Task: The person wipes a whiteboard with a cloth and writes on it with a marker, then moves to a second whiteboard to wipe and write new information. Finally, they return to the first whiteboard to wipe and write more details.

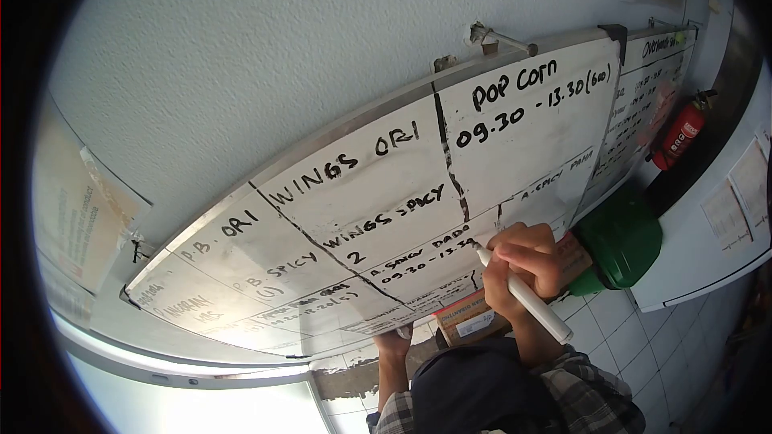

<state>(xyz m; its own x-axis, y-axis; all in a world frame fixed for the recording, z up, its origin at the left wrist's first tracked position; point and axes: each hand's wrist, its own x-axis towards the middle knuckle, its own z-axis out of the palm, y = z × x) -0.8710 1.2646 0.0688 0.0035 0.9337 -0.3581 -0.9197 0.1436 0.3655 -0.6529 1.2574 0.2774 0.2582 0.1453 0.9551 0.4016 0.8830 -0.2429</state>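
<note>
My right hand pinches a white marker, its tip at the whiteboard beside the handwritten "09.30 - 13.30" under "A. SPICY DADA". The board is ruled into sections with black lines and handwriting such as "POP CORN", "WINGS ORI" and "WINGS SPICY". At the board's lower edge is my left hand, its fingers closed around something small and pale that I cannot make out. Part of the writing near the marker tip is hidden by my right hand.
Behind the board, a bolt juts from the white wall. To the right are a red fire extinguisher and a green bin. Below the board stands a cardboard box on the tiled floor. Papers hang at the left.
</note>
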